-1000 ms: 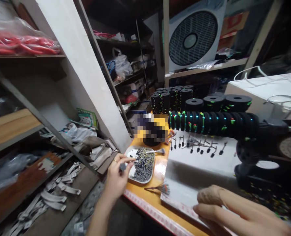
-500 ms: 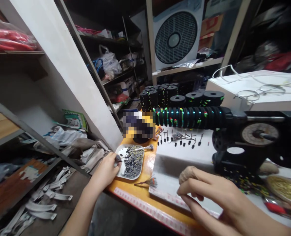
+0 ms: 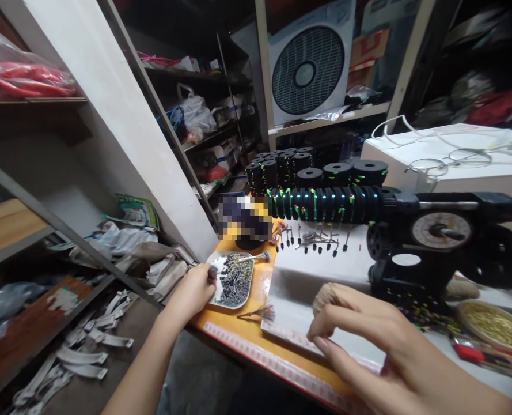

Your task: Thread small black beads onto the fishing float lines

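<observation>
Head view: the person's left hand (image 3: 198, 288) is at the left rim of a white tray (image 3: 217, 294), fingers drawn together on a small grey bundle (image 3: 213, 270), of which only a portion shows at the fingertips. The tray sits on an orange table (image 3: 262, 283) and contains loose grey, black and yellowish parts (image 3: 236, 282), with some bare white along its left side. A pale-stemmed bundle (image 3: 258, 256) lies across the tray's upper right rim. A second bundle, wire-like and orange-flecked (image 3: 263, 312), rests on the table, between the tray and a white board (image 3: 303, 288). The right hand (image 3: 380, 337) is in front of the board, fingers bent, thumb tip and fingertip close to each other; whether they touch or grip anything cannot be determined. Above the board a horizontal row of black discs (image 3: 325, 204), marked with green ties, extends from a dark machine (image 3: 437, 268) bearing a round dial (image 3: 441, 229). Small black pieces (image 3: 320, 250) are ranged below the discs. Black spools (image 3: 310, 176) stand behind.
</observation>
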Tool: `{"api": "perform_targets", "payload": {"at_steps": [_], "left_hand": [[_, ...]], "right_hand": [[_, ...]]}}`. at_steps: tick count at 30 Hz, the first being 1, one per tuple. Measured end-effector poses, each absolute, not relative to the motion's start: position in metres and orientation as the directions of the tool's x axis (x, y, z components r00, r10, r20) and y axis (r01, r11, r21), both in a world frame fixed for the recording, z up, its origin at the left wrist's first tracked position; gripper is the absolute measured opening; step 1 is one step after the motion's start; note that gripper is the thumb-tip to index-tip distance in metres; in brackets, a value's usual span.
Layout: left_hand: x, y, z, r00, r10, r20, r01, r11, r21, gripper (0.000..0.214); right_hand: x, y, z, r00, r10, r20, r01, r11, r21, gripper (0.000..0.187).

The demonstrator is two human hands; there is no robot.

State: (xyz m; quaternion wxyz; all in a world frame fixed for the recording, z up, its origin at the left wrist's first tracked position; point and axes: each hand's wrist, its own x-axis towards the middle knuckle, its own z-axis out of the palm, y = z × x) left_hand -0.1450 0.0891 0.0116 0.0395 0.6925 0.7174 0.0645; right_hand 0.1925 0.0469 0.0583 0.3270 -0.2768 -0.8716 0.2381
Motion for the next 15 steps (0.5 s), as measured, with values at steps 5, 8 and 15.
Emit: {"api": "perform_targets", "payload": {"at_steps": [5, 8, 15], "left_hand": [[-0.157, 0.087, 0.017, -0.063, 0.997, 0.034, 0.979, 0.055, 0.195, 0.028], [-0.165, 0.09, 0.022, -0.069, 0.997, 0.042, 0.975, 0.059, 0.213, 0.027], [-0.175, 0.117, 0.016, -0.055, 0.996, 0.07, 0.98, 0.04, 0.195, 0.03]], "right_hand": [[0.195, 0.048, 0.05, -0.658, 0.626, 0.419, 0.32, 0.736, -0.596, 0.019], [0.196, 0.049, 0.047, -0.666, 0.63, 0.399, 0.322, 0.725, -0.609, 0.02], [0.195, 0.051, 0.048, -0.645, 0.635, 0.425, 0.312, 0.727, -0.611, 0.019]]}}
